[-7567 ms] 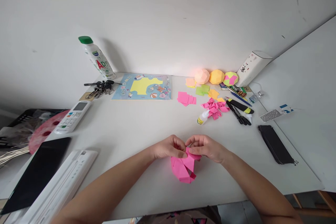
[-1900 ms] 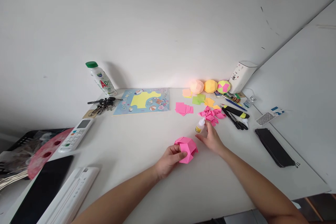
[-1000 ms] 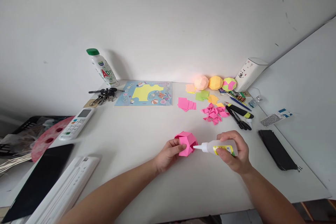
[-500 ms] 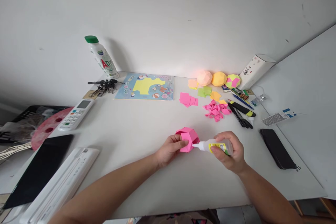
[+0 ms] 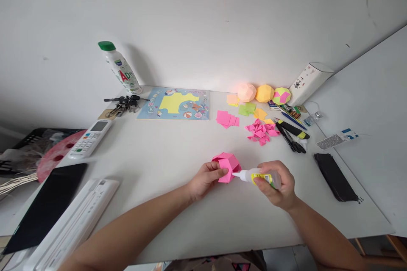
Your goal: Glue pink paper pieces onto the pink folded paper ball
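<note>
The white table is the largest thing, and it lies under both hands. On it, farther away and to the left of the two grips, there is a blue printed booklet. The black pouch lies to the right of the right hand, well apart from it. Beyond the grips is a heap of folded pink pieces. The pink paper ball, with an opening in its side, is in the left hand, pinched between thumb and fingers. The right hand is closed around the squeeze bottle, which is tilted on its side. Its thin nozzle, the smallest, points leftward at the ball's opening; whether they touch, I cannot tell.
</note>
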Demonstrator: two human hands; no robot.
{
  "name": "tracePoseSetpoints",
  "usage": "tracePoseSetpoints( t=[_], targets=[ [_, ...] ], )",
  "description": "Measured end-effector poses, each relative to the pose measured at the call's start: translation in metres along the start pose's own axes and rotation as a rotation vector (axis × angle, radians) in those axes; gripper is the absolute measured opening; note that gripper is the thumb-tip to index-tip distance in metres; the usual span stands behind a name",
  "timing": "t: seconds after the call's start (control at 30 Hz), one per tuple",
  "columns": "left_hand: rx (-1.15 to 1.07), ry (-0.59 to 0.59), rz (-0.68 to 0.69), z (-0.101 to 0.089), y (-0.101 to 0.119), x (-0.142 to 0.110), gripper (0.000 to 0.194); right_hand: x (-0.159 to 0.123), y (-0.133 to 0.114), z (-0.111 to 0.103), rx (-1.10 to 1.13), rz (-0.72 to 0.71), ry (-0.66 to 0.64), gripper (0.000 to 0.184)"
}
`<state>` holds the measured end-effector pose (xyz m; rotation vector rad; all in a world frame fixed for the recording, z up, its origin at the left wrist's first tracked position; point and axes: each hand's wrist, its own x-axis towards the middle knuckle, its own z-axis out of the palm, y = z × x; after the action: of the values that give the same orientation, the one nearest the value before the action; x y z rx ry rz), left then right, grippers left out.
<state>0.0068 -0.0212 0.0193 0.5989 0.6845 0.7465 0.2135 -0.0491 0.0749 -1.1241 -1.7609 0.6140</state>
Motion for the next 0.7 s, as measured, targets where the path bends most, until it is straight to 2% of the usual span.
tracePoseSetpoints(
  t=[0.7],
  targets=[
    [0.002, 0.007, -0.005, 0.0, -0.0002, 0.0002, 0.02, 0.0028, -0.0048, 0.0005, 0.008, -0.094, -0.007, 0.014]
  ],
)
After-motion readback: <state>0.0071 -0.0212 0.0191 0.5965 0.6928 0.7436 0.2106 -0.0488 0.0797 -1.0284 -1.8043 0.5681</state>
